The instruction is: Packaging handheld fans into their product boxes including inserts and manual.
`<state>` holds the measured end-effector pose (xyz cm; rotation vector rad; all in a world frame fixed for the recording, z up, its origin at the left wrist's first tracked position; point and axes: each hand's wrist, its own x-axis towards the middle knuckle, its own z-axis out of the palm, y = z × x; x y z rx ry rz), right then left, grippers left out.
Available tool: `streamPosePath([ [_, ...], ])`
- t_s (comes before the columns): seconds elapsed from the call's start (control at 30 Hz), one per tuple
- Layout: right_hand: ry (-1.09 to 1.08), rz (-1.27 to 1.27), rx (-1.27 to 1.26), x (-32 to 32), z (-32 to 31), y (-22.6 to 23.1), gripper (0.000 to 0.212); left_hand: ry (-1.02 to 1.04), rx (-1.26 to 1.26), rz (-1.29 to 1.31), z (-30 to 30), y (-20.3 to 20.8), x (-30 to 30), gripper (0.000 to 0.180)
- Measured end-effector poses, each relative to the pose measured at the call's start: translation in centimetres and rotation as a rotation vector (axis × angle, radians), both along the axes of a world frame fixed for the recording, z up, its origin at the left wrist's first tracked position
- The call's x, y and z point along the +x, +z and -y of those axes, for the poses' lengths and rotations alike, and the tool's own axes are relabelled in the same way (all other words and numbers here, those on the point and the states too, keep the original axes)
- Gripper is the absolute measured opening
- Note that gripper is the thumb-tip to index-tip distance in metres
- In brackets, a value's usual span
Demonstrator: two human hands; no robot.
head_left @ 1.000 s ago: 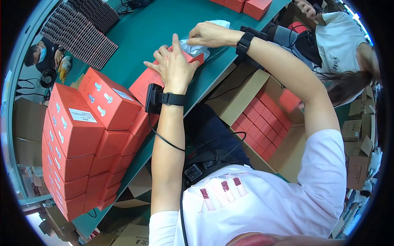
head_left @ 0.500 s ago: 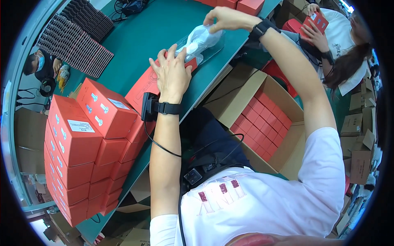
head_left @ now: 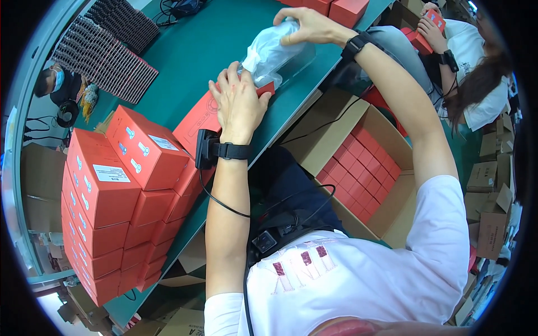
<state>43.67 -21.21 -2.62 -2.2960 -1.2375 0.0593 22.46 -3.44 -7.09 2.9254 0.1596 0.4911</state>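
Observation:
My left hand lies over the end of a long red box, fingers spread across it and the thumb at its near side, holding it on the table. From that end sticks out a bundle wrapped in white plastic; its contents are hidden. My right hand has its thumb and fingers bent around the bundle's far end. Beside the bundle, a clear plastic piece lies along the table's edge.
Red boxes stand stacked at left on the green table. Behind them are piles of thin dark pieces. More red boxes sit at the far edge. An open carton of red boxes stands right. A co-worker holds a red box.
The white bundle stands higher and fuller beyond the red box. My right hand has shifted slightly left and its fingers close round the bundle. My left hand stays on the box.

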Motion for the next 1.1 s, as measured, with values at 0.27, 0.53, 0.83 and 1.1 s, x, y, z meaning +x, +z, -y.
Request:
streamPosePath([
  [0.27,-0.106,0.010,-0.124,0.4,-1.4,-1.2,0.056,0.019,0.028,0.132,-0.1,-0.9,0.3,0.062],
  [0.53,-0.185,0.401,-0.035,-2.4,-0.7,-5.3,0.058,0.056,0.075,0.076,0.2,-0.5,0.7,0.062],
  [0.83,-0.567,-0.571,0.030,-2.6,0.3,-3.2,0.098,0.108,-0.104,0.261,1.6,0.0,0.6,0.061],
  [1.1,-0.284,-0.620,0.088,-5.2,-2.9,-4.3,0.075,0.119,-0.153,0.072,-0.7,-0.2,-0.3,0.093],
])
